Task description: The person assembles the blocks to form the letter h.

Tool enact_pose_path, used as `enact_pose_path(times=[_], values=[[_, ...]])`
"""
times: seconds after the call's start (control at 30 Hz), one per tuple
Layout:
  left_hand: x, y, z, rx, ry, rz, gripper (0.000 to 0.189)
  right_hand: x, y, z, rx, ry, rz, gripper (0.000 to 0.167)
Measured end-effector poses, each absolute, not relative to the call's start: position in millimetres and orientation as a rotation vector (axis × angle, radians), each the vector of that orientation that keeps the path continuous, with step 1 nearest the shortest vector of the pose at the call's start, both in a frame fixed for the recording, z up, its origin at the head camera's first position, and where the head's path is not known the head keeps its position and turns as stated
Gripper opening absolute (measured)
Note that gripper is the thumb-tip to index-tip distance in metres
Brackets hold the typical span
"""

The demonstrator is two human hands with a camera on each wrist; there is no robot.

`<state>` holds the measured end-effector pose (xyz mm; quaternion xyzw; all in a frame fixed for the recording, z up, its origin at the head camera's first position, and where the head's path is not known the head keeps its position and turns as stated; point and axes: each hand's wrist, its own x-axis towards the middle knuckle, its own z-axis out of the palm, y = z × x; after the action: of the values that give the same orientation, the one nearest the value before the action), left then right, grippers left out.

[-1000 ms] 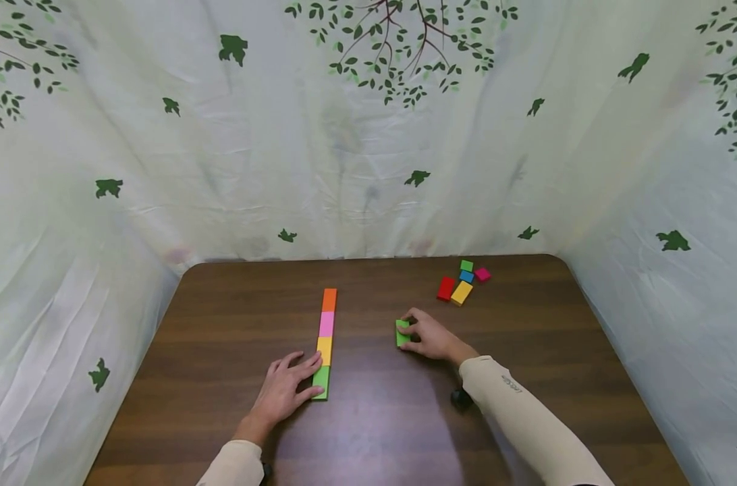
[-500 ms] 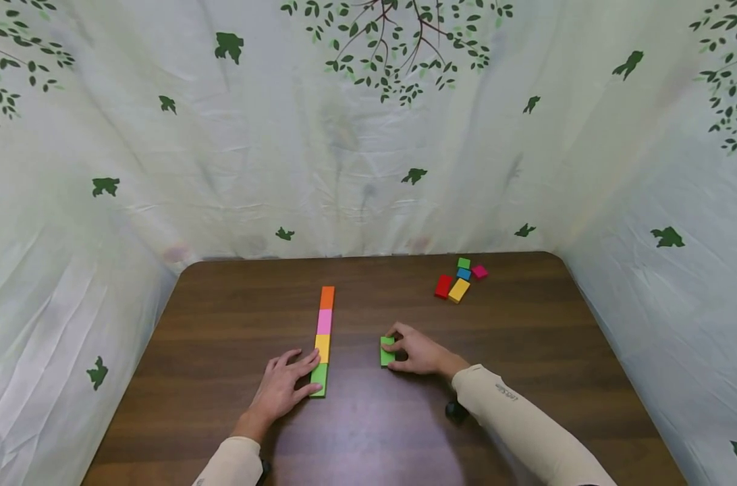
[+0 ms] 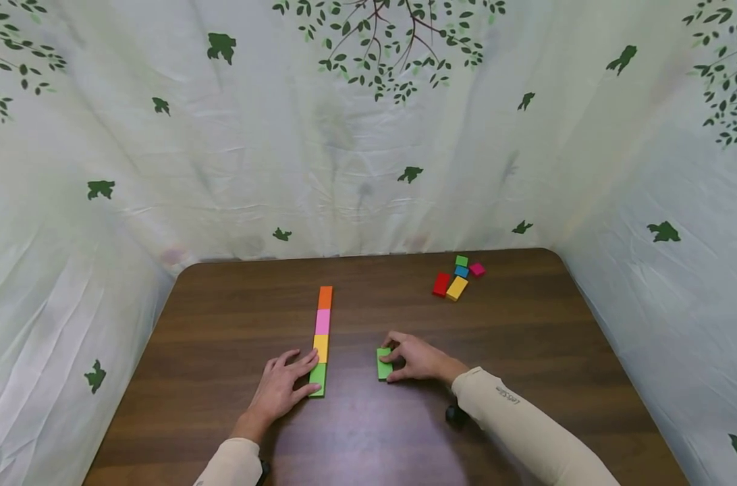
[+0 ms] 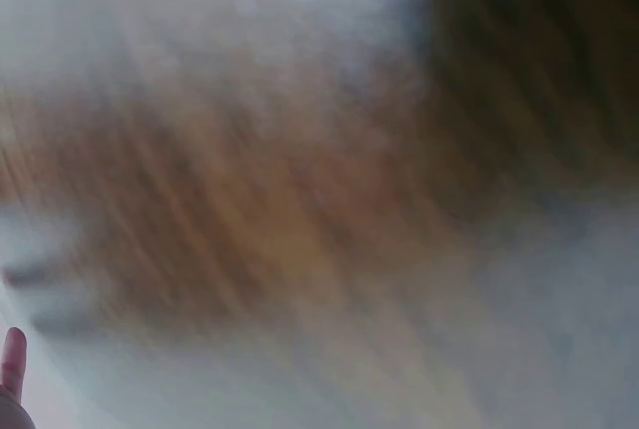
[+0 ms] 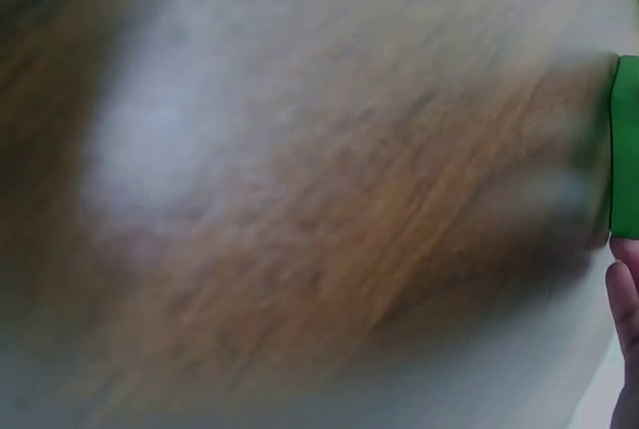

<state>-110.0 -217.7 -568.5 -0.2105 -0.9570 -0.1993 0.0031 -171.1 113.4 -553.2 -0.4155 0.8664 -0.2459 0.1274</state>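
In the head view my right hand pinches a green rectangular block between thumb and fingers, low over the table right of a row of blocks. The right wrist view catches this green block at its right edge, with fingertips below it. My left hand rests beside the row, fingers spread, its thumb and index fingertip at the row's near green block. Beyond that, end to end, lie a yellow block, a pink block and an orange block.
At the table's back right lie a red block, a yellow block, a blue block, a small green block and a magenta block. A leaf-patterned white curtain borders the brown table.
My right hand has carried its green block left and nearer to me, toward the row's near end. The left hand stays at the row.
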Motion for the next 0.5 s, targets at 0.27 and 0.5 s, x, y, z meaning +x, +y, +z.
enact_pose_path(times=[0.27,0.5], values=[[-109,-218,-570,-0.63,-3.017,-0.632,0.063,-167,122,-552,-1.267,2.481,-0.775,0.044],[-111,-218,-569,-0.636,-3.032,-0.64,0.063,-161,129,-555,-1.243,2.492,-0.798,0.044]])
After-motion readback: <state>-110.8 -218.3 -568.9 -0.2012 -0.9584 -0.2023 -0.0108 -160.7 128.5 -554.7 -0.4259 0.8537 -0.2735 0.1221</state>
